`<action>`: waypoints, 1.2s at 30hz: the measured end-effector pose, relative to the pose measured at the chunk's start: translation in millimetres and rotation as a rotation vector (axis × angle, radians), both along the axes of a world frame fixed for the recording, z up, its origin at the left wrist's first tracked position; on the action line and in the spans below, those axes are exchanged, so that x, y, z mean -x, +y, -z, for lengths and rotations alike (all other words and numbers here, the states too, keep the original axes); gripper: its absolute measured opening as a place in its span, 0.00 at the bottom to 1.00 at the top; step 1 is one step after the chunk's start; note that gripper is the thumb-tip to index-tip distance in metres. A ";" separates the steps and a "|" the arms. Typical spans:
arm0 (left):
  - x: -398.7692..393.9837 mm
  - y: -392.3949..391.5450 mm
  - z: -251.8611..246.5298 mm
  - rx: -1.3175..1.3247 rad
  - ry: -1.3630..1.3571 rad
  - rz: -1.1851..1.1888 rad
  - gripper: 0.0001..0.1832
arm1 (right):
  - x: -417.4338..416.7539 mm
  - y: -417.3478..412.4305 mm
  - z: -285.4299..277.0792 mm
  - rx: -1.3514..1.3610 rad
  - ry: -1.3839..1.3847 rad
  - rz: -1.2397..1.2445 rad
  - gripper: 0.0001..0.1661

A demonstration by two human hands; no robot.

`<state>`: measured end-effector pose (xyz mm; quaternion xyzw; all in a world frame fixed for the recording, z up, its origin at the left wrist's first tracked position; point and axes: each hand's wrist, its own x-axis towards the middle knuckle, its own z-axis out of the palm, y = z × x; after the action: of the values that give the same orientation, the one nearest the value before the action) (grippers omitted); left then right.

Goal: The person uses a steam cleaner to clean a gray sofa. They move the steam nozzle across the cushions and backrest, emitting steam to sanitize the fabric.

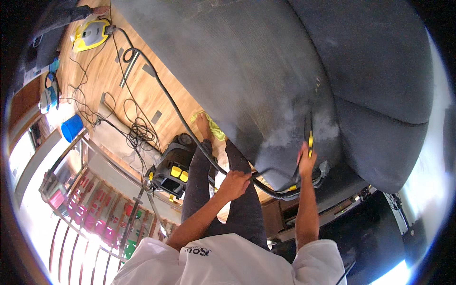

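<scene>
My right hand grips the handle of a black and yellow steam gun. Its dark tube points at the seat of a grey fabric sofa, close to the backrest. White steam spreads over the upholstery and blurs the nozzle's tip, so I cannot tell if it touches the fabric. Across my thigh, my left hand is closed around a black ribbed hose. That hose leads back to a yellow and grey steam cleaner on the wooden floor.
A black vacuum cleaner stands by my leg. Tangled black cables lie on the floor, with a blue bucket beyond. A yellow-green cloth is by my foot. Another person's hand appears at top left.
</scene>
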<state>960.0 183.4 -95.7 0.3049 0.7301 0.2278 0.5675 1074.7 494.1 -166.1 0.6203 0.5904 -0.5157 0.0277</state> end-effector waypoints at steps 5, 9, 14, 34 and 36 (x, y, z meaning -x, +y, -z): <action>87.8 40.6 -7.0 -0.136 0.370 -0.386 0.26 | 365.3 96.2 16.3 -0.098 0.208 -0.540 0.38; 150.4 72.2 -24.5 -0.113 0.220 -0.508 0.27 | 458.5 144.1 -3.5 0.105 0.203 -0.585 0.31; 128.8 65.9 -38.4 -0.111 0.142 -0.175 0.24 | 239.4 150.9 -22.0 0.248 0.129 -0.306 0.30; 91.2 39.1 -15.5 -0.082 0.113 -0.239 0.26 | 223.0 132.4 -6.4 0.149 0.190 -0.470 0.35; 63.6 50.3 -24.1 -0.072 0.125 0.064 0.24 | 107.4 109.6 -36.6 -0.014 0.063 -0.333 0.30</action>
<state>896.4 233.7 -71.6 0.3620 0.7452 0.2161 0.5167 967.4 603.6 -129.5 0.4977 0.6890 -0.5191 0.0898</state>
